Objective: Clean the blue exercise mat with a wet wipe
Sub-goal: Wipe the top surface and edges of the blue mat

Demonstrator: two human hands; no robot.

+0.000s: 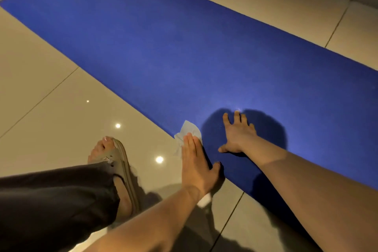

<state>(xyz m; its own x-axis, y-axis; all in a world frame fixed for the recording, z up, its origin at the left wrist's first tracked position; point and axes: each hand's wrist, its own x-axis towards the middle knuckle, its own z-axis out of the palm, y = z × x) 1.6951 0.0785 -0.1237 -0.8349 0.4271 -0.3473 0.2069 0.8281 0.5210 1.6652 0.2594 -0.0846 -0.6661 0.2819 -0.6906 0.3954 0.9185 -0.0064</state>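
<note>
Pressing the wet wipe (187, 131) onto the near edge of the blue exercise mat (163, 47), I am keeping my left hand (194, 161) flat, fingers straight and together. My right hand (238, 135) is resting spread on the mat just beside it. The mat is lying on the tiled floor (41, 88).

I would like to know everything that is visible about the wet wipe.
The wet wipe is a thin, pale white sheet, crumpled and folded unevenly. It lies at the near edge of the blue mat, partly on the mat and partly over the floor tile. The left hand presses it down with straight fingers, covering its near part.
</note>
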